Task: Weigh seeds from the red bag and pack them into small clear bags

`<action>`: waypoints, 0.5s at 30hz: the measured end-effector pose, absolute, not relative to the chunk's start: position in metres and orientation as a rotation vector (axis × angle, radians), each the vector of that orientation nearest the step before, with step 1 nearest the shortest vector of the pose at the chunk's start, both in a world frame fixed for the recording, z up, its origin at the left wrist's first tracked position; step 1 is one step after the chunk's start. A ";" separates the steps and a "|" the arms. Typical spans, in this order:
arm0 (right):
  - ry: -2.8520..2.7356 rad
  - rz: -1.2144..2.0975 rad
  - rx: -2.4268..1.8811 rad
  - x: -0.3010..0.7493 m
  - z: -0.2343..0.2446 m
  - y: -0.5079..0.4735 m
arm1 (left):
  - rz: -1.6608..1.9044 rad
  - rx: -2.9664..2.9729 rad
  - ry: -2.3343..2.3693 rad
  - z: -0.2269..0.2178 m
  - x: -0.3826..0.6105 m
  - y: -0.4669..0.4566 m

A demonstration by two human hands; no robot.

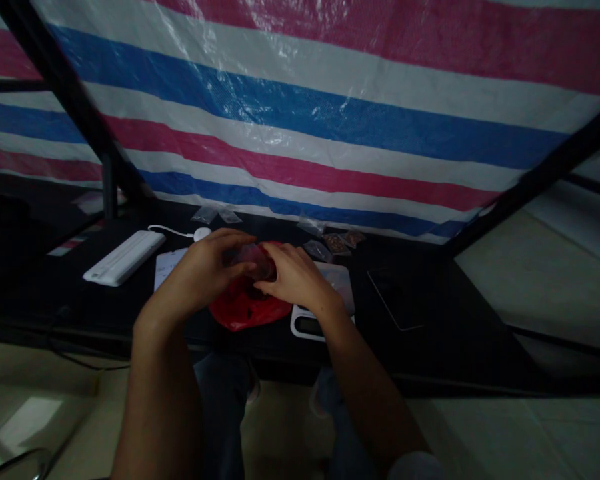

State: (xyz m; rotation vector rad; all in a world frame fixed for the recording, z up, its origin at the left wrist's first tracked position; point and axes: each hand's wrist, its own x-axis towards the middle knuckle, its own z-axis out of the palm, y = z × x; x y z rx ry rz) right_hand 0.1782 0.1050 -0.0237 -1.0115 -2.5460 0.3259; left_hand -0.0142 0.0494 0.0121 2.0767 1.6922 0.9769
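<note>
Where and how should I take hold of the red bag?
Probably by the near edge of the red bag, pinched between thumb and fingertips, coming from the person's side: that edge lies exposed and the plastic looks thin and loose, while the left hand and right hand crowd its far part.

I count two hands [205, 272], one red bag [250, 310], one scale [346, 287], one paper [166, 267], one white strip [125, 259] at left of frame, one dark slab [397, 300] right of centre; across the upper middle, four clear packets [205, 214], two brown-filled packets [336, 244].
</note>
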 end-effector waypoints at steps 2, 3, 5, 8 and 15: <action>-2.532 0.334 -1.014 0.178 -0.025 0.104 | 0.970 2.084 1.705 0.013 -0.012 0.049; -2.524 0.335 -1.015 0.177 -0.025 0.104 | 0.964 2.081 1.714 0.014 -0.011 0.049; -2.511 0.336 -1.009 0.177 -0.026 0.103 | 0.957 2.067 1.737 0.016 -0.011 0.048; -2.497 0.342 -0.998 0.177 -0.026 0.102 | 0.959 2.043 1.752 0.016 -0.011 0.049; -2.435 0.411 -0.973 0.182 -0.024 0.103 | 1.116 1.966 1.687 0.014 -0.013 0.050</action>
